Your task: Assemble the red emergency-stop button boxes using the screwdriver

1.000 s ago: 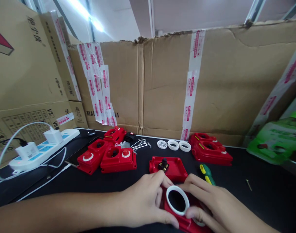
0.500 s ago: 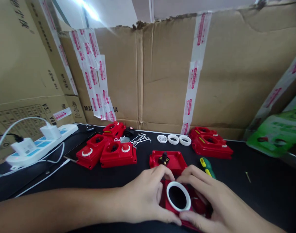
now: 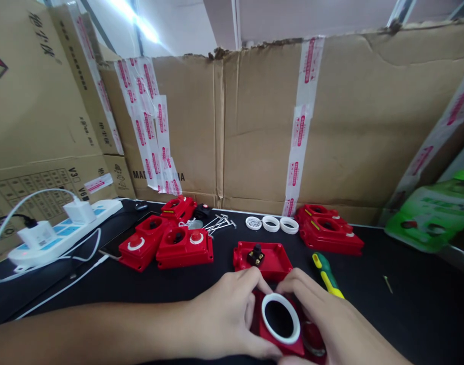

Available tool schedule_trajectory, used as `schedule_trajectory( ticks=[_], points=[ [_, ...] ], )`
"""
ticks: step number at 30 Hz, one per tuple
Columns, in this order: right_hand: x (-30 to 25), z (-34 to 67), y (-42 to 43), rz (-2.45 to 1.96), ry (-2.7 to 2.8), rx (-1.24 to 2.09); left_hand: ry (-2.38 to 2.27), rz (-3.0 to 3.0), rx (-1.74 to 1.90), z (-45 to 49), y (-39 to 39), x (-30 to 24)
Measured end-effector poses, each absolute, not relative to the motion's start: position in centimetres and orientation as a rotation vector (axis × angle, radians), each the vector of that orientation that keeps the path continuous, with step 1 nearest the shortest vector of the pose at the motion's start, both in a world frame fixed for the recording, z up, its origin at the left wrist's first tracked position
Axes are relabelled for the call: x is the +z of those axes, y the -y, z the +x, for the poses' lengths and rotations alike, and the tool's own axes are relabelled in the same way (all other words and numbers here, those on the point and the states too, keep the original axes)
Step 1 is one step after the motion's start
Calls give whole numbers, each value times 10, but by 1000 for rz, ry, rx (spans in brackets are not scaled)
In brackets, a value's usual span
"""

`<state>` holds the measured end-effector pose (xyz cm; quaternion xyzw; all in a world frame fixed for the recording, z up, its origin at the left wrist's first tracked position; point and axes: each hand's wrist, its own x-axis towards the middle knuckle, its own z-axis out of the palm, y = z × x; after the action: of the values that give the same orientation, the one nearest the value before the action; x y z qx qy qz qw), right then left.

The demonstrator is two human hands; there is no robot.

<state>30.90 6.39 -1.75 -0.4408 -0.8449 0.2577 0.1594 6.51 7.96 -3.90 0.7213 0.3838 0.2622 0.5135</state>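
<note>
Both my hands hold a red plastic switch cover point(image 3: 262, 324) at the near edge of the black table. A white ring point(image 3: 280, 318) sits around the cover's round hole. My left hand point(image 3: 224, 319) grips the cover's left side, thumb below and fingers curled over the top. My right hand point(image 3: 330, 324) closes on its right side, fingers touching the ring's far rim. Just behind lies an open red base point(image 3: 262, 261) with a small black-and-brass switch part point(image 3: 256, 255) inside.
Red switch boxes point(image 3: 167, 243) lie at the left, more red covers point(image 3: 328, 234) at the back right. White rings point(image 3: 272, 223), metal screws point(image 3: 218, 224), a green-yellow screwdriver point(image 3: 326, 275), a white power strip point(image 3: 60, 233) with chargers, a green package point(image 3: 433, 215). Cardboard walls point(image 3: 254, 132) surround the table.
The camera view shifted slightly. My right hand slid lower and nearer along the cover's right side, uncovering the screwdriver. The cover and ring stay between both hands.
</note>
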Motion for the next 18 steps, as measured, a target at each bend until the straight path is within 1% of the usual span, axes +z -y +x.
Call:
schedule_trajectory(
  ticks=[4,12,18],
  points=[
    [-16,308,-65,-1340,2405,829,-893,1709,638,65,-81,-41],
    [-7,313,-74,-1156,2293,1117,-919,1695,610,64,-81,-41],
    [-6,331,-77,-1118,2317,1217,-957,1727,577,63,-79,-34]
  ],
)
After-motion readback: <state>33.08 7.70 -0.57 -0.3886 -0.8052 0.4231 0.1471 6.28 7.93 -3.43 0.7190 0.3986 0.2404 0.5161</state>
